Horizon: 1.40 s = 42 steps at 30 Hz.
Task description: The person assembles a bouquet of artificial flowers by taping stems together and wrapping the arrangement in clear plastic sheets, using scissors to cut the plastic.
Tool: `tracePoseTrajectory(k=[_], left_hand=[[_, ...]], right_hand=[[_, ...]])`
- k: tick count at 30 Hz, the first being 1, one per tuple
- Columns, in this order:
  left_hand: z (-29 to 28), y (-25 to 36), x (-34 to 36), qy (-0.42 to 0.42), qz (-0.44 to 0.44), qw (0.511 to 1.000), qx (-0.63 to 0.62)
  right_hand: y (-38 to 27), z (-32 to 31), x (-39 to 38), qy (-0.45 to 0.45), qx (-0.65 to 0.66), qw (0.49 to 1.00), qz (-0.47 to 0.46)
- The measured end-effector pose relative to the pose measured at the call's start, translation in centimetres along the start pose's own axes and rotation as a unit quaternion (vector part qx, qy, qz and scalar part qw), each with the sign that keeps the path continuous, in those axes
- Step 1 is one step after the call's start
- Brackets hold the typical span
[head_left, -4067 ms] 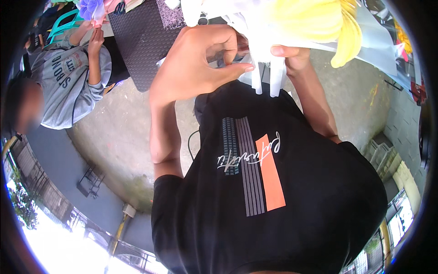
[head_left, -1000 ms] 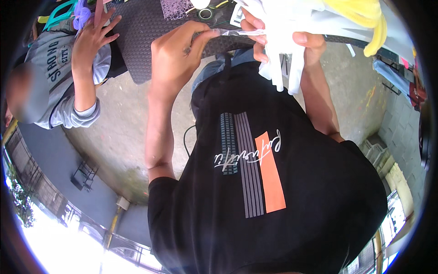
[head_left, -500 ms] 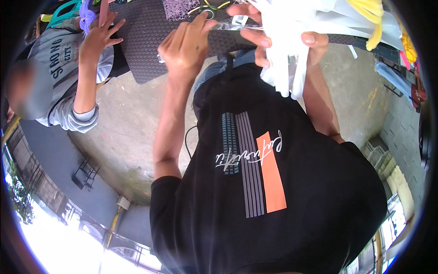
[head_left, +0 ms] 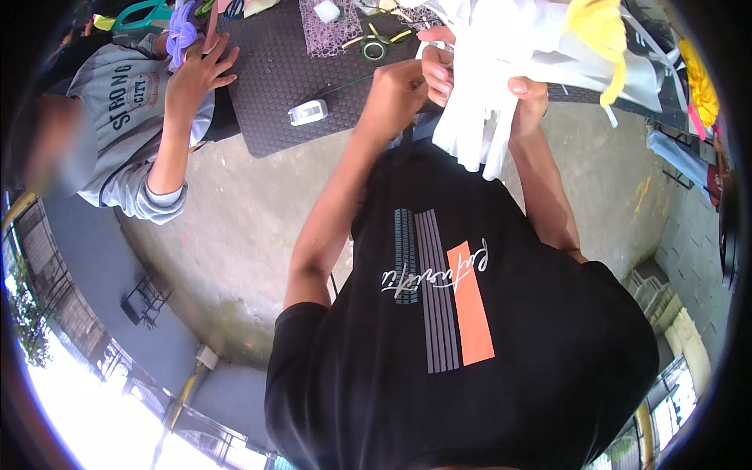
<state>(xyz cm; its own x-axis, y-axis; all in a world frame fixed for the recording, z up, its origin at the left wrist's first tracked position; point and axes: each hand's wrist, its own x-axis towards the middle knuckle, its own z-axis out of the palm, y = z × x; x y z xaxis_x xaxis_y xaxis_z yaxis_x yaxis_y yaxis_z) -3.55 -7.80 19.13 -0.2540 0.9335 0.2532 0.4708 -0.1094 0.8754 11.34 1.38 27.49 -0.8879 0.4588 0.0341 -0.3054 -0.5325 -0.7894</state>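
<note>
My right hand (head_left: 529, 102) grips a bundle of white wrapping (head_left: 478, 94) with long white strips hanging down; its fingers curl at the bundle's left side, thumb on the right. A fuzzy yellow piece (head_left: 595, 31) sits at the bundle's upper right. My left hand (head_left: 395, 98) is closed just left of the bundle, near my right fingertips; what it holds is hidden. Behind it on a dark woven table mat (head_left: 274, 70) lie a small white object (head_left: 308, 111), a green tape roll (head_left: 374, 49) and a purple mesh sheet (head_left: 333, 39).
A co-worker (head_left: 125, 133) at my left holds purple fuzzy pieces (head_left: 182, 31), one hand raised beside the table. Concrete floor (head_left: 219, 211) lies below. Stacked chairs (head_left: 650, 278) and a wall stand at the right, with yellow material (head_left: 697, 78) at the far upper right.
My left hand has moved right to the bundle, and the clear strip it pinched is no longer visible. The white object on the mat has come into view. The scene sits slightly farther right.
</note>
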Motion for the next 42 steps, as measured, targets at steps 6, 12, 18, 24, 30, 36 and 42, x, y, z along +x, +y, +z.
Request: tracePoseTrajectory(k=[6,12,18,24,30,36,42], left_hand=[[-4.3,6.3,0.4,0.140,-0.176,0.962,-0.152],[-2.3,14.5,2.3,0.079,-0.158,0.981,-0.085],[-1.5,14.8,2.5,-0.042,-0.204,0.974,-0.092],[-3.2,15.6,2.4,-0.078,-0.209,0.956,-0.190],[-3.2,15.8,1.8,-0.036,-0.155,0.955,-0.249],[-4.2,15.9,1.1,0.018,-0.105,0.974,-0.199],[-4.7,10.3,-1.0,-0.012,-0.122,0.987,-0.109]], right_hand=[[-1.0,-2.1,-0.8,0.039,0.007,0.999,0.004],[0.5,-3.7,-2.2,0.095,-0.091,0.991,-0.025],[-0.7,-6.5,-5.6,0.175,-0.189,0.962,0.090],[0.0,-7.3,-5.8,0.176,-0.212,0.953,0.125],[-1.1,-6.8,-6.8,0.187,-0.222,0.951,0.111],[-4.0,-6.0,-5.7,0.162,-0.300,0.939,0.036],[-7.9,-4.3,-4.9,0.123,-0.467,0.875,0.027]])
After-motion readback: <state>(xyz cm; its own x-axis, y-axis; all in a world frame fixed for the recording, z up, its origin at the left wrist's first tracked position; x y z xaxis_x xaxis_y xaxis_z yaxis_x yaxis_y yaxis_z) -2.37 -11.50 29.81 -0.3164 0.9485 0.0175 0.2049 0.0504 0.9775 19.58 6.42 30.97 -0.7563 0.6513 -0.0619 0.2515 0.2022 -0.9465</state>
